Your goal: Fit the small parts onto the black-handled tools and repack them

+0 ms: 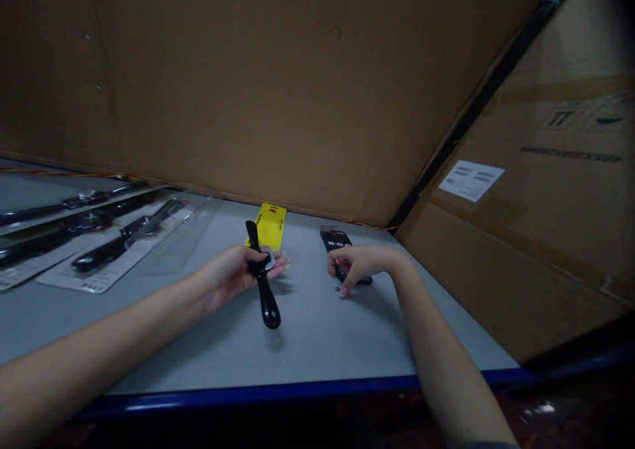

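Observation:
My left hand (243, 267) is closed around the middle of a black spokeshave (269, 303), its thumb on top near a pale metal plate (270, 260). The tool is held above the table with one handle pointing toward me and the other away. My right hand (360, 267) reaches down to the tabletop, fingers bent, with a gap between thumb and forefinger. Beneath it lies a small dark object (366, 280), partly covered, whose kind I cannot make out. Close to the fingertips is a tiny shiny piece (338, 288). Behind my left hand is a yellow printed card (272, 221).
A phone (337, 238) showing a timer lies just beyond my right hand. Several packaged spokeshaves (106, 254) lie at the left beside a clear plastic cover (181, 237). Cardboard walls (278, 105) stand at the back and right. The grey table (317, 350) has a blue front edge.

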Motion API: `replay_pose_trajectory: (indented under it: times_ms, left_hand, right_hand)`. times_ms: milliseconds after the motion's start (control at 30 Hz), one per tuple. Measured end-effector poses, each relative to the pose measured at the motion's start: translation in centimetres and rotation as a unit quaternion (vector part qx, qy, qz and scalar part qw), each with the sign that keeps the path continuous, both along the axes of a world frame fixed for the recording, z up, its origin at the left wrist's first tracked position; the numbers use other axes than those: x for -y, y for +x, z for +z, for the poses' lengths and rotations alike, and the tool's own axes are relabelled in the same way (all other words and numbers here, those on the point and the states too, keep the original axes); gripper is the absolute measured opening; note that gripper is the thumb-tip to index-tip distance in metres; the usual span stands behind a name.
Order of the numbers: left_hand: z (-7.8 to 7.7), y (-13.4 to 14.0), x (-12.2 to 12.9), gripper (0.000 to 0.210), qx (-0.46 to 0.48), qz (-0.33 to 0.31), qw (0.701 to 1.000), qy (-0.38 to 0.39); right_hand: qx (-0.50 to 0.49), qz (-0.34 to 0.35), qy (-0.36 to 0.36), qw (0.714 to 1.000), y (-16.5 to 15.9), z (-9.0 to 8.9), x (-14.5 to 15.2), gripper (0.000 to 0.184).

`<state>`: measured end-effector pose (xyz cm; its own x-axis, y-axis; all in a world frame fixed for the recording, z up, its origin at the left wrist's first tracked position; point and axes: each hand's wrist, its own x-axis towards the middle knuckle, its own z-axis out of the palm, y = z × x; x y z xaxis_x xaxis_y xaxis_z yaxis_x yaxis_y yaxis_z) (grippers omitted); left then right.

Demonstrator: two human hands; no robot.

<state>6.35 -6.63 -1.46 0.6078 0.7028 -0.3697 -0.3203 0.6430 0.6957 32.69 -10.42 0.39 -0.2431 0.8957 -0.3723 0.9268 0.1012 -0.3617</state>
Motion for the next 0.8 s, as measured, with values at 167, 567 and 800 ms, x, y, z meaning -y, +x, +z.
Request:
replay_pose_trajectory:
  times_ms: [167,567,800]
  left_hand:
    - [0.0,0.2,0.1,0.033,-0.005,0.004,1.000,0.008]
    - [0.1,0.3,0.2,0.030,-0.017,-0.012,1.000,-0.006]
    - [0.7,0.3,1.0,0.025,-0.028,-0.049,0.998,0.015]
  right_hand:
    - [0.005,0.001,-0.040,0.999,-0.4,-0.2,-0.5,0.024]
    - [-0.193,0.056,0.174,0.964,-6.7,1.4,0.6,0.017]
    - [-0.176,0.077,0.346,0.918,-10.5,-0.5,0.3,0.016]
